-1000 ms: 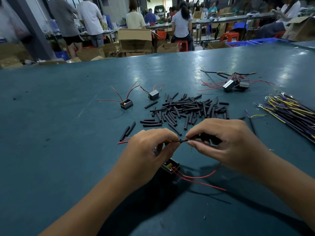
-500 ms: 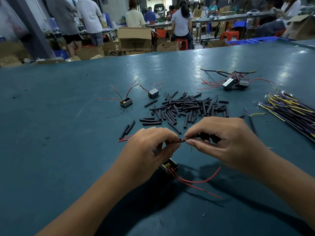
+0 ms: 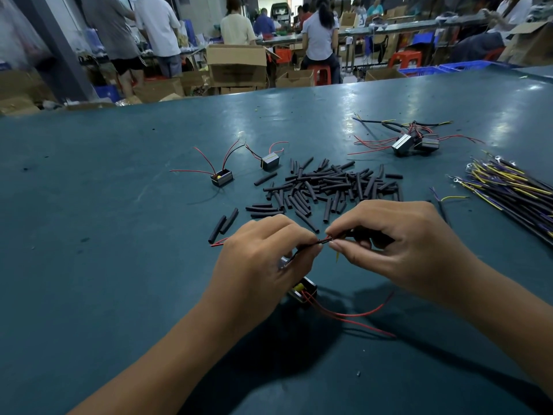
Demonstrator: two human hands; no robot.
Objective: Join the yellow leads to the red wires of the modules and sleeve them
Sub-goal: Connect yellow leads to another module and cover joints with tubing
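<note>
While the person's left hand [image 3: 263,259] pinches a thin dark-covered wire between thumb and forefinger, the right hand [image 3: 398,250] pinches the meeting end from the other side, so that the fingertips of both nearly touch above the blue-green table [image 3: 89,295]. At the meeting point a short red stretch [image 3: 328,238] shows, and a yellow lead tip [image 3: 337,257] hangs just below the right fingers; whether the conductors are already twisted together cannot be told. A black sleeve [image 3: 374,236] appears to sit further back in the right hand's grip, largely hidden. The module being worked [image 3: 302,290] lies on the table directly below the hands, its loose red wires [image 3: 359,314] trailing to the right.

Progress, as judged from the layout: a cluster of modules [image 3: 414,143] at the far right carries dark sleeved leads and seems finished. Two modules to the left, one nearer [image 3: 222,178] and one further [image 3: 270,161], show only bare red and dark wires and appear untouched. A large scatter of black sleeves [image 3: 329,187] lies between, and a thick bundle of yellow and purple leads [image 3: 514,190] lies at the right edge, near the finished cluster. Most of the job therefore seems to remain, with the present joint made or nearly made and its sleeving yet to be completed.
</note>
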